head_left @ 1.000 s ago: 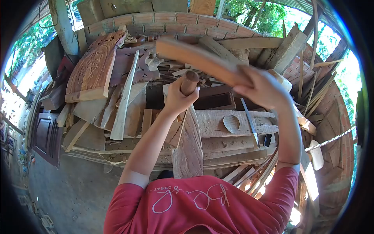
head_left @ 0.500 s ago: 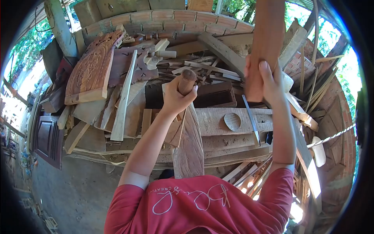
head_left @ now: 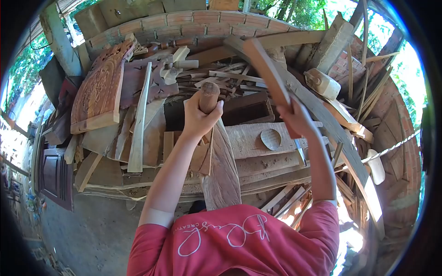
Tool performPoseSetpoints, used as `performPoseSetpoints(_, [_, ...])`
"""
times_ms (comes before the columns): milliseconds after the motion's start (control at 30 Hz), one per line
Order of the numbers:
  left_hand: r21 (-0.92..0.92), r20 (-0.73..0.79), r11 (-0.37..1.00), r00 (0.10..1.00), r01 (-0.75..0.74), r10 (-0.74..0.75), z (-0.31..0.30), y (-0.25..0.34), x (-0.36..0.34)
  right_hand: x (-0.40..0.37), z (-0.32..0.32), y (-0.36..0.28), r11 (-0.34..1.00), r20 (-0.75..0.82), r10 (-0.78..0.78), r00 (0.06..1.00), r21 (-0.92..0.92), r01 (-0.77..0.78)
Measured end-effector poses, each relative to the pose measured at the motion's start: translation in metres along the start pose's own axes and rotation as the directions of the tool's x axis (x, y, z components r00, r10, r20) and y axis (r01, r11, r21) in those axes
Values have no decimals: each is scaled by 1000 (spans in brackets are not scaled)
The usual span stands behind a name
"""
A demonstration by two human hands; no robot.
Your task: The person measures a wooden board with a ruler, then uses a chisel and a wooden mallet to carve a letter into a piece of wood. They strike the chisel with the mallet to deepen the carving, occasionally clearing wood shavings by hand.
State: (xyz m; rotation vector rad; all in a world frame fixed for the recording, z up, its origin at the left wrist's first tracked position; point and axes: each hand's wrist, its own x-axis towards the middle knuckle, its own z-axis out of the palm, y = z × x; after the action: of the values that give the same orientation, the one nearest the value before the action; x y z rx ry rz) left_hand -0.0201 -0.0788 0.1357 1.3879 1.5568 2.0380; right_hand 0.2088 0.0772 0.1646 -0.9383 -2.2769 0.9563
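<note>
My left hand [head_left: 197,117] is closed around a thick, round wooden handle [head_left: 210,95] whose flat end faces up; its lower end is hidden. A long wooden board [head_left: 222,170] runs below that hand toward my body. In my right hand [head_left: 298,120] is a flat, reddish-brown wooden bat [head_left: 267,71], gripped near its lower end and tilted up to the left, slightly blurred. It is apart from the handle. Between the hands, a shallow round wooden dish [head_left: 270,139] sits on a thick plank [head_left: 246,138]. A narrow metal blade [head_left: 300,154] lies beside my right forearm.
A carved wooden panel [head_left: 99,89] leans at the left among boards. Wood strips [head_left: 230,76] are heaped behind the hands, before a brick wall [head_left: 184,19]. A long beam [head_left: 317,110] slants down at the right, near a whitish plastic container [head_left: 323,83] and a twisted rope [head_left: 396,148].
My right hand has moved left and slightly down, and the bat has swung from nearly upright to a leftward tilt. My left hand keeps its grip on the handle. The view has shifted a little.
</note>
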Motion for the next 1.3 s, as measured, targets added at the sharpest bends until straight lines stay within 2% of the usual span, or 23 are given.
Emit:
performPoseSetpoints(33, [-1, 1, 1000, 1000, 1, -1, 0, -2, 0, -2, 10, 17, 996, -2, -10, 1000, -88, 10])
performPoseSetpoints(100, [10, 18, 999, 999, -48, 48, -2, -6, 1, -15, 31, 47, 974, 17, 114, 993, -201, -108])
performPoseSetpoints(133, [12, 26, 999, 999, -46, 45, -2, -7, 1, -20, 41, 64, 974, 14, 119, 993, -195, -114])
performPoseSetpoints(200, [10, 11, 1000, 1000, -11, 11, -1, -7, 1, -30, 56, 98, 911, -66, 245, 967, -325, -253])
performPoseSetpoints(233, [6, 11, 1000, 1000, -10, 10, 0, -6, 1, -32, 62, 117, 909, -67, 247, 967, -328, -255])
performPoseSetpoints(300, [4, 11, 1000, 1000, 19, -19, 0, -3, 1, -33, 71, 155, 870, -214, 226, 950, -394, -296])
performPoseSetpoints(367, [16, 5, 1000, 1000, 9, -9, 0, -3, 1, -35, 76, 179, 839, -213, 289, 933, -413, -354])
performPoseSetpoints(500, [59, 9, 997, 999, -46, 46, 0, -1, 2, -43, 77, 175, 788, -236, 295, 926, -487, -376])
performPoseSetpoints(600, [65, 10, 997, 999, -44, 44, 0, -2, 3, -37, 77, 159, 815, -295, 172, 940, -493, -304])
performPoseSetpoints(667, [76, 11, 996, 999, -44, 43, 1, 0, 3, -17, 71, 127, 935, -359, -18, 933, -337, -112])
performPoseSetpoints(700, [84, 16, 996, 999, -44, 43, 1, 1, 3, -6, 69, 103, 998, -327, 9, 945, -58, -29])
performPoseSetpoints(733, [85, 9, 996, 999, -39, 39, 1, 0, 3, 3, 67, 73, 972, -287, 27, 958, 231, 42])
performPoseSetpoints(800, [105, 14, 994, 1000, -19, 18, 1, 0, 3, 14, 60, 12, 802, -196, -207, 959, 527, 281])
performPoseSetpoints(867, [131, -16, 991, 999, -33, 35, 4, 5, 3, 18, 56, -50, 697, -119, -385, 915, 612, 373])
performPoseSetpoints(933, [165, -46, 985, 997, -47, 56, 5, 6, 1, 23, 62, -100, 703, -51, -523, 851, 540, 464])
performPoseSetpoints(1000, [155, -10, 988, 1000, 4, -2, 5, -1, -5, 32, 84, -131, 674, -142, -558, 818, 497, 546])
performPoseSetpoints(1033, [160, -17, 987, 1000, 1, 1, 4, -2, -10, 35, 89, -143, 669, -139, -565, 814, 500, 550])
performPoseSetpoints(1100, [282, -38, 953, 993, 114, -108, 2, -3, -22, 39, 99, -159, 823, 122, -502, 856, 371, 430])
performPoseSetpoints(1133, [296, -44, 934, 980, 200, -196, -4, -1, -28, 43, 111, -155, 786, 5, -530, 848, 378, 489])
performPoseSetpoints(1167, [301, -54, 932, 979, 202, -195, -10, -4, -37, 43, 113, -154, 781, 10, -537, 844, 383, 493])
performPoseSetpoints(1233, [644, -84, 761, 996, 75, -27, -22, -17, -60, 40, 114, -152, 796, 93, -339, 936, 559, 233])
performPoseSetpoints(1267, [682, -51, 716, 987, 148, -155, -27, -24, -71, 41, 118, -148, 746, 34, -377, 926, 604, 281])
performPoseSetpoints(1300, [686, -65, 710, 985, 159, -158, -28, -33, -84, 37, 116, -149, 742, 45, -384, 922, 609, 279])
